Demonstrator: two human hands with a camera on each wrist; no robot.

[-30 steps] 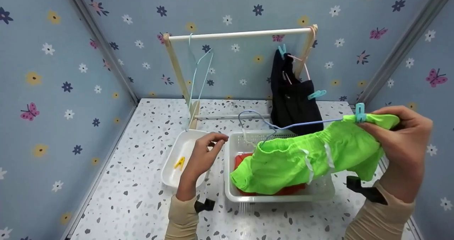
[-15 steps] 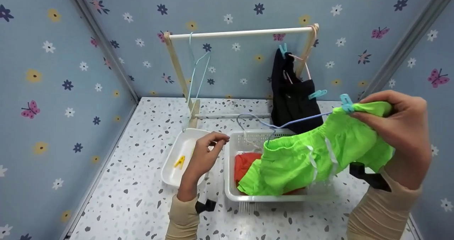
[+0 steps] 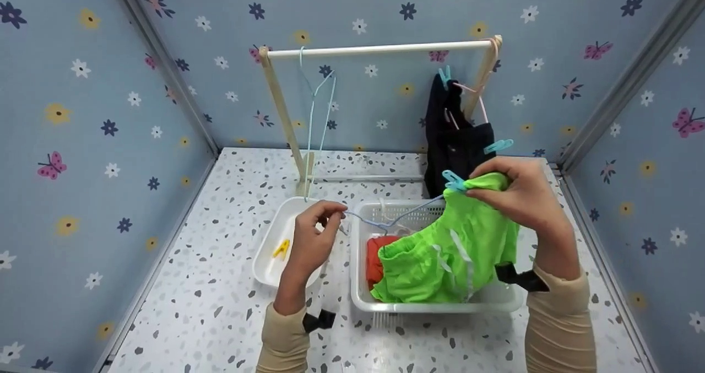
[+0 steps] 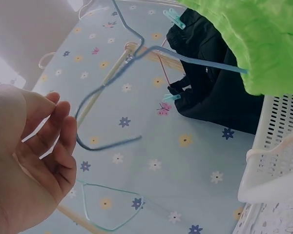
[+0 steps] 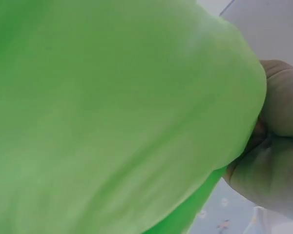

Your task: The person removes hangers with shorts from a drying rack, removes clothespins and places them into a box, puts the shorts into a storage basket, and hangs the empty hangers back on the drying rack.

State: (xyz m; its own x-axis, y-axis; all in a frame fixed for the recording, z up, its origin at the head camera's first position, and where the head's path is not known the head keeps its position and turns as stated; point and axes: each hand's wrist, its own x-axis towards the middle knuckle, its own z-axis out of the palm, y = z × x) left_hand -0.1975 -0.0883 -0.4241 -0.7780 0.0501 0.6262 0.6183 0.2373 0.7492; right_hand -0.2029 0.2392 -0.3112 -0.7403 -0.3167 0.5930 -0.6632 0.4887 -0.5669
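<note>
My right hand (image 3: 520, 194) pinches the waistband corner of bright green shorts (image 3: 424, 268), right beside a light-blue clothespin (image 3: 454, 181). That clothespin clips the waistband to a blue hanger (image 4: 200, 62). White drawstrings hang down the front of the shorts, and their lower part overlaps the white basket. In the right wrist view green cloth fills most of the frame and hides the fingertips. My left hand (image 3: 314, 241) has loosely bent fingers, thumb and forefinger almost together. Its fingertips are right at the hanger's hook, and the left wrist view shows a small gap between them.
A white basket (image 3: 440, 307) holds red-orange cloth (image 3: 380, 252). Left of it, a white tray (image 3: 259, 263) contains a yellow clothespin (image 3: 281, 248). Behind stands a rack (image 3: 380, 48) bearing a bare pale-blue hanger (image 3: 311, 119) and a black garment (image 3: 440, 152) with light-blue clothespins.
My right hand has carried the green shorts and hanger leftward, bringing the hook up to my left fingertips. The left hand has barely moved.
</note>
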